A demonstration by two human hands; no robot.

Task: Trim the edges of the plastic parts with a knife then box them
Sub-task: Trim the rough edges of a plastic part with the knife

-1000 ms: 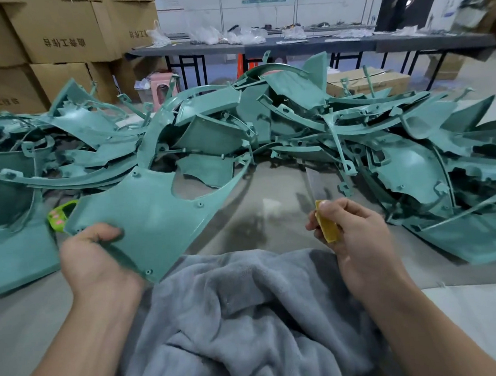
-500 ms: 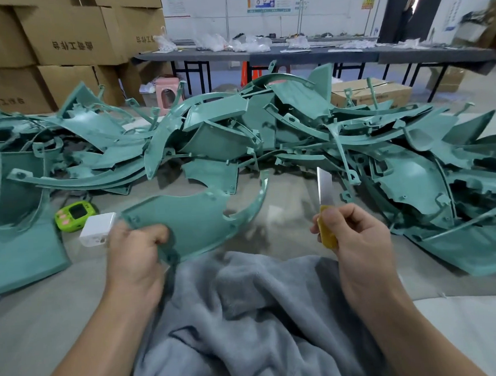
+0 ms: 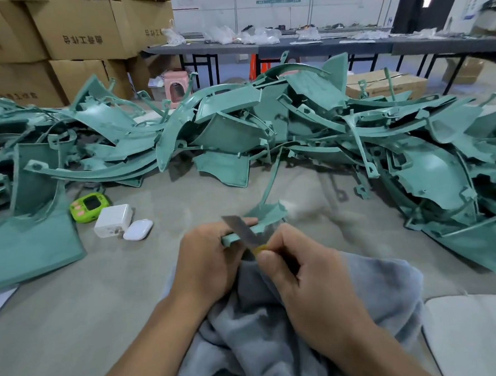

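We had the curved teal plastic part (image 3: 267,215) dead centre, just above the grey fleece cloth (image 3: 278,331), with our left hand (image 3: 208,263) curled round its near edge. Our right hand (image 3: 304,280) pinched the yellow-handled knife (image 3: 242,233), its blade laid across the part's rim. At twelve o'clock sprawled the heap of teal plastic parts (image 3: 228,131); at ten o'clock sat a white charger block (image 3: 113,220).

Long grey table (image 3: 319,47), white wall (image 3: 218,6) behind

Both forearms, left hand (image 3: 208,263) and right hand (image 3: 311,288) are bare.
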